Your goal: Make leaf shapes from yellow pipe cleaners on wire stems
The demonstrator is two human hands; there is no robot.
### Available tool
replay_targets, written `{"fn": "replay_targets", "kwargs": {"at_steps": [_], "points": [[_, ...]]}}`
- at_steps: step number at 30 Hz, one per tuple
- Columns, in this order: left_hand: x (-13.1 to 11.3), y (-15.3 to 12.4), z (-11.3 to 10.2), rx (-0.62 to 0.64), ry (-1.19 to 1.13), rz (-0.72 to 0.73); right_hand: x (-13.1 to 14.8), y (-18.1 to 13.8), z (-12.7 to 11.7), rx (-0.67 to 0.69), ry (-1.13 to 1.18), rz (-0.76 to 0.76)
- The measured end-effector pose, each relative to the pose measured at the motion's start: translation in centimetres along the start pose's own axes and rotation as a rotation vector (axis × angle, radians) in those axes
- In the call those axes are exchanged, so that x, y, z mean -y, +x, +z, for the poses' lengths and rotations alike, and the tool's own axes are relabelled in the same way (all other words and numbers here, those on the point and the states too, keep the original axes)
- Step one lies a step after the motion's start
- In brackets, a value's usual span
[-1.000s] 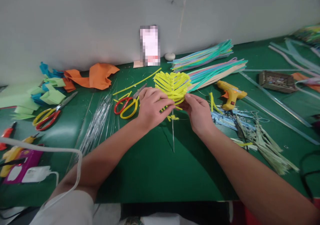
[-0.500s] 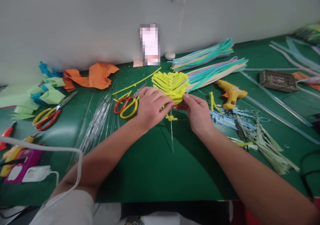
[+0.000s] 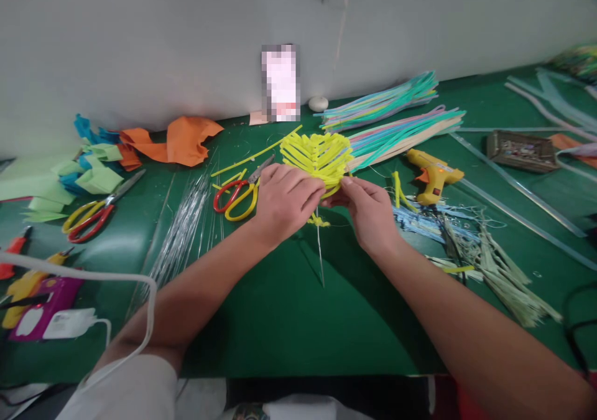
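Between my two hands is a yellow leaf shape made of pipe cleaners [image 3: 317, 151], its ribs slanting to a middle line. A thin wire stem [image 3: 320, 255] runs down from it toward me, with a small yellow tuft [image 3: 319, 221] near the stem's top. My left hand [image 3: 286, 199] is closed on the leaf's lower left edge. At the lower right edge, my right hand [image 3: 366, 205] pinches the leaf between thumb and fingers. Red-and-yellow scissors [image 3: 240, 197] lie just left of my left hand. My fingers hide part of the leaf's lower edge.
Coloured pipe cleaner bundles [image 3: 405, 130] lie behind on the green table [image 3: 298, 333]. A yellow glue gun [image 3: 433, 177] and raffia-like strands [image 3: 499, 270] are right; silver wires [image 3: 181, 233], more scissors [image 3: 97, 214] and a power strip [image 3: 46, 305] are left. A phone [image 3: 280, 84] leans on the wall.
The leaf has tilted slightly, its top shifting a little left. Both hands keep their grip in nearly the same place.
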State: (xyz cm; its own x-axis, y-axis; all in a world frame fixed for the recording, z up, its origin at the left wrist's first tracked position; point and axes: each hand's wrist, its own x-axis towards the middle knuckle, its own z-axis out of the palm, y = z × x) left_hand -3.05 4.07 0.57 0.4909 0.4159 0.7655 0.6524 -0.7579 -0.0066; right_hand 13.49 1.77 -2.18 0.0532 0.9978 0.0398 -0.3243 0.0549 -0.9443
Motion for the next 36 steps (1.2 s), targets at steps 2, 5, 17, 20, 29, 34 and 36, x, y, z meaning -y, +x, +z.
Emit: {"fn": "replay_targets", "kwargs": {"at_steps": [2, 5, 17, 20, 29, 34, 36], "points": [[-0.1, 0.1, 0.0, 0.002, -0.003, -0.019, 0.0, -0.1, 0.0, 0.025, -0.007, 0.007], [-0.3, 0.3, 0.0, 0.034, -0.005, -0.056, 0.1, -0.2, 0.1, 0.044, 0.006, 0.016], [0.2, 0.1, 0.3, -0.182, -0.351, -0.62, 0.3, 0.9, -0.4, -0.084, 0.118, 0.089], [0.9, -0.3, 1.7, -0.122, -0.73, -0.873, 0.4, 1.1, -0.7, -0.099, 0.122, 0.077], [-0.5, 0.5, 1.5, -0.002, -1.156, -1.146, 1.9, 0.5, -0.3, -0.014, 0.027, -0.019], [-2.3, 0.2, 1.7, 0.132, -1.43, -1.363, 0.9, 0.7, -0.7, -0.047, 0.02, -0.098], [-2.8, 0.2, 1.5, 0.231, -1.455, -1.335, 0.7, 0.7, -0.8, -0.061, 0.008, -0.141]]}}
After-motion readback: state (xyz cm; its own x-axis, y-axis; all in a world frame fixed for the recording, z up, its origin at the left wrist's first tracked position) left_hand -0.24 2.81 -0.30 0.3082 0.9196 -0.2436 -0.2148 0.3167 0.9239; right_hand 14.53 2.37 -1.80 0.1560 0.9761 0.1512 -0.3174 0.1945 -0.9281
